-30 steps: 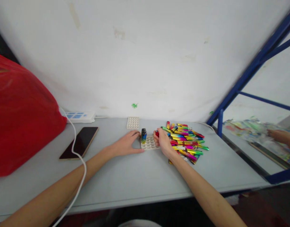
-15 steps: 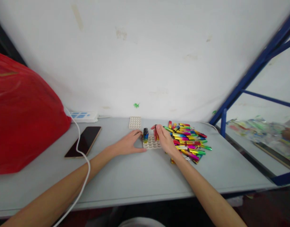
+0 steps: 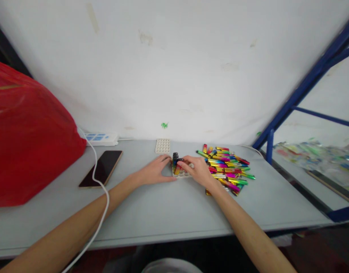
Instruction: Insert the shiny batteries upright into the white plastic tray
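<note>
A small white tray with round holes point(image 3: 182, 174) lies on the grey table point(image 3: 168, 212). My left hand point(image 3: 154, 172) rests flat against its left edge, fingers spread. My right hand point(image 3: 197, 171) is over the tray, fingers pinched on a colourful lighter point(image 3: 178, 167) that it holds upright at the tray's back left corner, beside other dark-topped lighters standing there. A heap of shiny multicoloured lighters point(image 3: 227, 168) lies just right of my right hand.
A second white holed tray point(image 3: 163, 145) lies at the wall. A phone point(image 3: 102, 172) with a white cable point(image 3: 102, 189) and a power strip point(image 3: 102, 138) are at the left, beside a big red bag point(image 3: 29, 140). A blue frame point(image 3: 299, 91) bounds the right.
My right hand has carried a lighter from the heap leftward and down to the tray's back left corner. My left hand has stayed at the tray's edge.
</note>
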Available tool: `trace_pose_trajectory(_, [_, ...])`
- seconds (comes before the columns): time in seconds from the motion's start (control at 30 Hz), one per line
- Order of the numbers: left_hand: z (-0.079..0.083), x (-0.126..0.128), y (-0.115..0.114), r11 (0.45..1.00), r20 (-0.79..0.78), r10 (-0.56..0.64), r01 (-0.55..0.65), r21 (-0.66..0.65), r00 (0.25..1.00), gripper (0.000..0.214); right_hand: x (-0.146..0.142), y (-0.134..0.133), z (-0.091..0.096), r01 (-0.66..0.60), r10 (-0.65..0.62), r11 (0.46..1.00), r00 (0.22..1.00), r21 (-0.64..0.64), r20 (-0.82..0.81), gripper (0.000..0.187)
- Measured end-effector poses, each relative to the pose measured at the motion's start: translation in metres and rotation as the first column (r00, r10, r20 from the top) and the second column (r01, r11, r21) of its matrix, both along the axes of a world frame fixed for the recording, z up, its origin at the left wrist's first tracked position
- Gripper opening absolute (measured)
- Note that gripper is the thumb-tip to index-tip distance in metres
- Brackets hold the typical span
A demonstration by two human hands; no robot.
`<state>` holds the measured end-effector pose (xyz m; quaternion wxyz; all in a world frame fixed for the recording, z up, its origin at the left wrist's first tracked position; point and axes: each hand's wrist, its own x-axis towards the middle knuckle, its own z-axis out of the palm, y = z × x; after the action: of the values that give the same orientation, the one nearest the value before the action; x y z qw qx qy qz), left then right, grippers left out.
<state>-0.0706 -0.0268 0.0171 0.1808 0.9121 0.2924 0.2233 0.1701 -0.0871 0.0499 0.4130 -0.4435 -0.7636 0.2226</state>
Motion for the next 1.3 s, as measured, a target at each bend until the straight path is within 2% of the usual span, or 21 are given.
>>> trace_pose_trajectory(0.23, [0.003, 0.001, -0.002, 1.0, 0.007, -0.004, 0.004, 0.006, 1.0, 0.066, 0.002, 0.004, -0.005, -0.059, 0.051, 0.996, 0.993, 0.07, 0.109, 0.038])
trace_pose_trajectory(0.4, [-0.001, -0.001, 0.001, 1.0, 0.034, -0.016, 0.016, 0.005, 0.999, 0.064, 0.006, 0.001, 0.001, -0.074, 0.054, 0.995, 0.965, 0.068, 0.257, 0.038])
trace_pose_trajectory(0.53, [-0.003, -0.001, 0.003, 1.0, 0.042, -0.018, 0.017, 0.017, 0.999, 0.065, 0.001, -0.003, 0.004, -0.005, -0.022, 0.998, 0.913, 0.065, 0.408, 0.031])
trace_pose_trajectory(0.6, [-0.003, -0.001, 0.002, 1.0, 0.033, -0.017, 0.017, 0.012, 0.999, 0.065, -0.003, -0.003, 0.002, 0.04, -0.08, 0.995, 0.883, 0.095, 0.462, 0.034])
trace_pose_trajectory(0.7, [-0.001, -0.001, 0.002, 1.0, 0.031, -0.003, 0.003, 0.0, 1.0, 0.067, 0.0, 0.003, -0.003, 0.06, -0.094, 0.994, 0.885, 0.088, 0.456, 0.044])
trace_pose_trajectory(0.77, [-0.001, -0.001, 0.003, 1.0, 0.028, 0.015, -0.014, -0.002, 0.999, 0.069, 0.012, 0.011, -0.003, 0.131, -0.162, 0.986, 0.889, 0.102, 0.427, 0.046])
trace_pose_trajectory(0.83, [0.0, -0.001, 0.003, 1.0, 0.025, 0.02, -0.02, 0.003, 0.999, 0.069, 0.031, 0.02, -0.002, 0.284, -0.325, 0.946, 0.837, 0.158, 0.439, 0.039])
trace_pose_trajectory(0.9, [-0.001, -0.001, 0.004, 1.0, 0.026, 0.013, -0.013, 0.01, 1.0, 0.067, 0.049, 0.029, 0.002, 0.43, -0.461, 0.883, 0.721, 0.188, 0.518, 0.026])
trace_pose_trajectory(0.97, [-0.001, -0.001, 0.005, 1.0, 0.028, 0.007, -0.008, 0.018, 1.0, 0.066, 0.062, 0.037, 0.005, 0.512, -0.499, 0.84, 0.604, 0.177, 0.621, 0.028])
trace_pose_trajectory(1.03, [-0.002, -0.001, 0.005, 1.0, 0.022, 0.01, -0.01, 0.023, 1.0, 0.065, 0.066, 0.044, 0.006, 0.54, -0.483, 0.827, 0.541, 0.155, 0.689, 0.03])
trace_pose_trajectory(1.17, [-0.003, -0.001, 0.003, 0.999, 0.03, 0.018, -0.019, 0.035, 0.999, 0.063, 0.061, 0.057, 0.004, 0.534, -0.454, 0.834, 0.526, 0.136, 0.719, 0.025])
trace_pose_trajectory(1.3, [0.0, 0.0, 0.0, 1.0, 0.041, 0.013, -0.014, 0.017, 0.999, 0.064, 0.061, 0.064, 0.002, 0.503, -0.441, 0.854, 0.558, 0.136, 0.703, 0.027])
